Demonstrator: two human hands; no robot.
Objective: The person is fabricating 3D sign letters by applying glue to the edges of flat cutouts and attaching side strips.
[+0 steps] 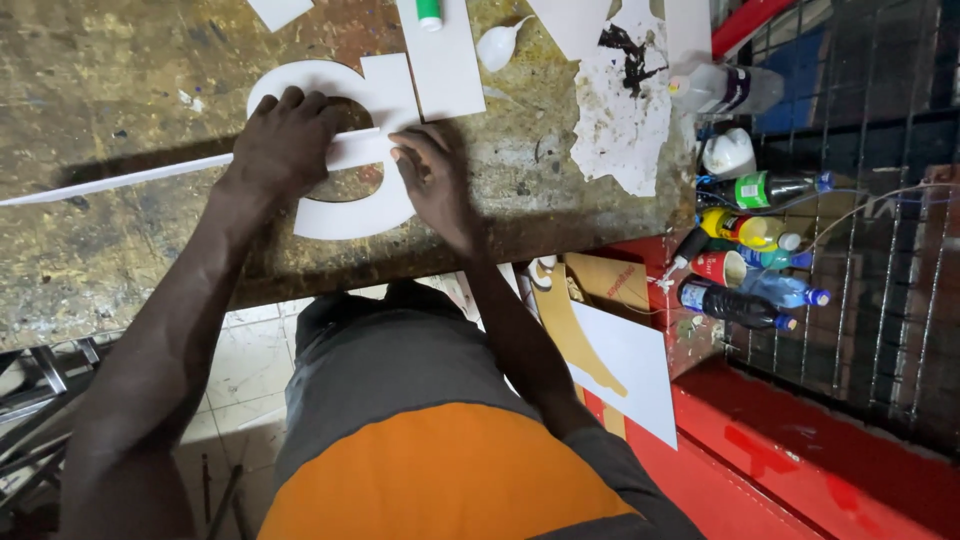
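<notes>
Left hand (285,140): press flat on white strip (120,182), upper left | right hand (432,180): fingers spread, clasping nothing, steady white cutout (350,215) | keep both flush on counter (120,90).

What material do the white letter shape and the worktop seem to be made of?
White letter: probably foam board or thin plastic sheet; matte, flat, with clean-cut curved edges. Worktop: hard to tell, perhaps wood or board; rough, worn brown surface with paint specks and stains.
</notes>
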